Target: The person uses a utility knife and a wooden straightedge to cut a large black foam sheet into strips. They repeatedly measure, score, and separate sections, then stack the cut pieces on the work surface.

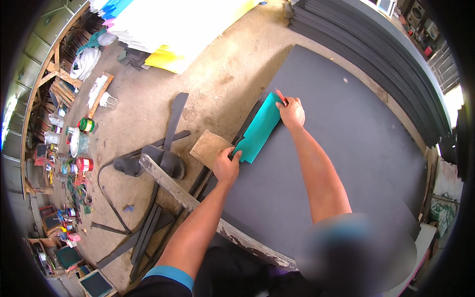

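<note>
Along the dark sheet (356,123), the teal piece's (259,131) long axis points away, rightward; left fingers (237,156) pinch it, right fingers (291,101) grip a red pencil (281,96).

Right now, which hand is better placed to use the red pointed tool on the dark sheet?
Right hand, likely: it holds the red pointed tool at the far end of the teal stack, over the dark sheet. The left hand is occupied gripping the stack's near end.
</note>
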